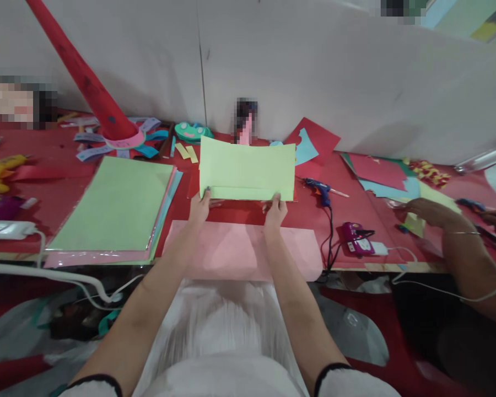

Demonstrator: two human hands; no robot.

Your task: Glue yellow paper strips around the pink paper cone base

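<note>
Green sheet [248,165] over the middle of the desk [308,214], beyond the pink sheet [240,253]. Left hand [199,208] and right hand [276,214] each pinch its near edge. Step in hand, apparently: folding that edge; the next move would call for even thumb pressure along the crease.

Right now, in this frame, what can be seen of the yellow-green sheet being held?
The yellow-green sheet looks like plain paper or thin card, wider than tall, with a narrow band, apparently folded, along its lower edge. Its upper edge bows slightly, dipping mid-span. The left hand and right hand grip it near the lower corners, thumbs on the near face. It is tilted up over the red table; whether it touches the surface is unclear.
</note>
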